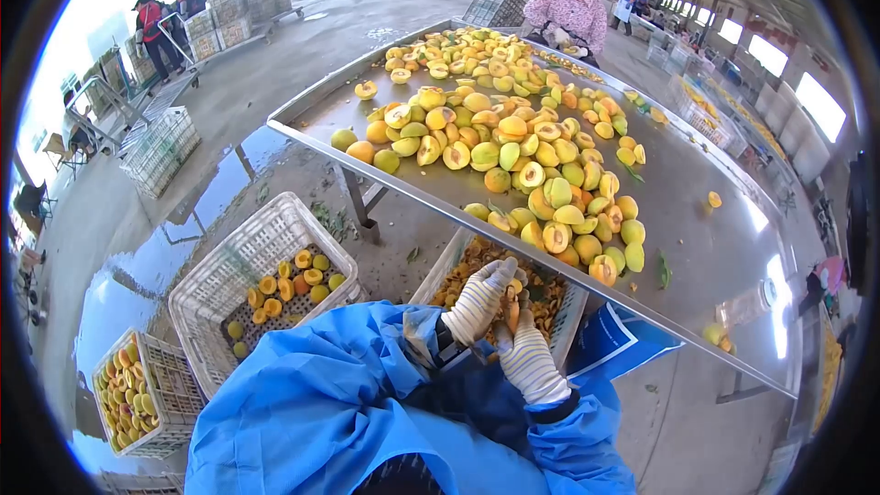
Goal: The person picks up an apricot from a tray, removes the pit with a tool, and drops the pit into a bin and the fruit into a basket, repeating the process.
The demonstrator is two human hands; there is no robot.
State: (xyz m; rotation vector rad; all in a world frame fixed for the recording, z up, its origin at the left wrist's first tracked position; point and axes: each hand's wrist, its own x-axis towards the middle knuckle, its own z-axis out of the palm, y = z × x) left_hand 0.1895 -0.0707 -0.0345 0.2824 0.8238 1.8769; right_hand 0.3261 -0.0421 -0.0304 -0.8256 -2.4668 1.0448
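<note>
My left hand [480, 301], in a striped glove, is closed at the table's near edge, its fingers round a small orange-brown peach piece [511, 308]. Just below and to the right, my right hand [532, 365] in a matching glove is closed against the same spot; what its fingers grip is hidden. Both hands are above a crate [573, 316] of orange-brown peach scraps [461, 286]. Beyond them, a heap of whole and halved yellow peaches [513, 151] covers much of the metal table [683, 247].
To the left stands a white crate [206, 298] with some peach halves, and beside it a fuller crate [174, 394]. A clear jar [747, 304] lies near the table's right corner. A person in a pink patterned top [573, 14] works at the far side.
</note>
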